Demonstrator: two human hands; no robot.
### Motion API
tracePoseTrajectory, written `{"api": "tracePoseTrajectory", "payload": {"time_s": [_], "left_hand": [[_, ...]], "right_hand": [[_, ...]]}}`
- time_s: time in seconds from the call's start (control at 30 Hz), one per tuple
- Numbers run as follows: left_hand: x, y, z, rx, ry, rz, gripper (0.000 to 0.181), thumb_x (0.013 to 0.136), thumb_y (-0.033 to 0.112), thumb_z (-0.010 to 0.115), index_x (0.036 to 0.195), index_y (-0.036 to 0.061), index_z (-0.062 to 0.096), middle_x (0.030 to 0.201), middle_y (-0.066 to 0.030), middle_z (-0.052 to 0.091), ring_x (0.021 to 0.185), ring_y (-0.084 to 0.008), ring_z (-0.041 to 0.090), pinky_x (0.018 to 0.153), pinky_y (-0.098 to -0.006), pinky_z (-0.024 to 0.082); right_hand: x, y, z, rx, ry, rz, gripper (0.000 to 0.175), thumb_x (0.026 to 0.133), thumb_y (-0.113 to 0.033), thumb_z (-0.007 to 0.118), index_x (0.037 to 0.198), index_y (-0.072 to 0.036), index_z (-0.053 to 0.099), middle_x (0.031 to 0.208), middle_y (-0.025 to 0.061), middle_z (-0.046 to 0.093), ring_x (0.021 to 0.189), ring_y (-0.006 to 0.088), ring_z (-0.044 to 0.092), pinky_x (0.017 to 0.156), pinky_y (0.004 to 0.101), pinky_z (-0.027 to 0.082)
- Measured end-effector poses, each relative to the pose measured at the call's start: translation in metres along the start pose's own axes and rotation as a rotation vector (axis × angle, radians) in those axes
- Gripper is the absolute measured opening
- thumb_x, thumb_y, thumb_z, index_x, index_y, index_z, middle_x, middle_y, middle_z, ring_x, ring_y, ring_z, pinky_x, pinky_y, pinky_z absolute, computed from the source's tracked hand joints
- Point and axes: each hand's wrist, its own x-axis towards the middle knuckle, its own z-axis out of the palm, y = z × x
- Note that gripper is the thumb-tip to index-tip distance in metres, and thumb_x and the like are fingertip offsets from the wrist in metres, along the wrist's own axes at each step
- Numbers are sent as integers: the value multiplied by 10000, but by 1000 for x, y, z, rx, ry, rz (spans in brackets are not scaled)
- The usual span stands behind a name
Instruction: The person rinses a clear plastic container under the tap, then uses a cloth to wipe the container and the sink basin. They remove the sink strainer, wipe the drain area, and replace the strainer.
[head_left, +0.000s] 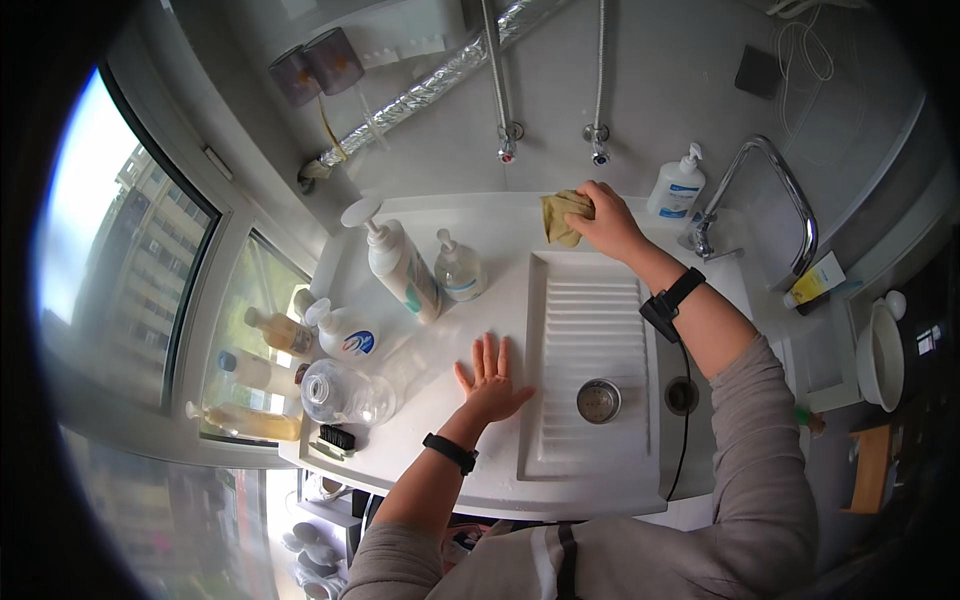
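A folded tan cloth (562, 217) is gripped in my right hand (609, 221) at the back of the white countertop (420, 442). My left hand (491, 384) lies palm down on the counter with its fingers spread and holds nothing. Just right of it is the ribbed white washboard (592, 322), set into the counter. On the washboard's lower part sits a round metal sink strainer (598, 400). A sink drain (681, 395) shows partly beneath my right forearm.
Pump bottles (405, 270), a clear plastic jug (345, 394) and a scrub brush (334, 441) stand or lie at left. At the back right are a white pump bottle (676, 186), a chrome faucet (780, 165) and a yellow-white tube (816, 281). A black cable (685, 435) hangs from my right wrist.
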Motion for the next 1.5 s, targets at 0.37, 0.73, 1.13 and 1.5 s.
{"api": "tracePoseTrajectory", "payload": {"time_s": [0.37,0.73,1.13,1.5], "left_hand": [[0,4,-12,20,-67,-40,1122,811,589,658,1566,119,-27,1626,-158,-111,1494,-356,-129,1098,-677,-70],[-3,7,-10,0,-21,-16,1086,821,562,649,1566,99,10,1624,-182,-78,1491,-373,-127,1087,-685,-85],[-2,6,-14,22,-78,-27,1105,819,562,650,1563,92,-19,1619,-180,-120,1488,-376,-141,1091,-679,-80],[0,8,-11,57,-61,-33,1175,779,536,696,1555,94,-67,1616,-176,-147,1483,-380,-162,1094,-687,-54]], "right_hand": [[12,77,157,-381,-147,-370,476,957,-366,559,1381,-153,512,1464,162,422,1294,364,462,1048,442,427],[-60,174,9,-472,-49,58,391,969,-244,513,1350,-166,555,1416,110,503,1282,353,482,1039,460,428],[-34,131,78,-312,-109,-228,381,943,-179,555,1321,-213,590,1409,74,520,1299,357,466,1062,441,412],[-11,106,104,-538,-177,-179,421,932,-172,532,1353,-183,551,1372,58,501,1217,383,471,996,479,443]]}}
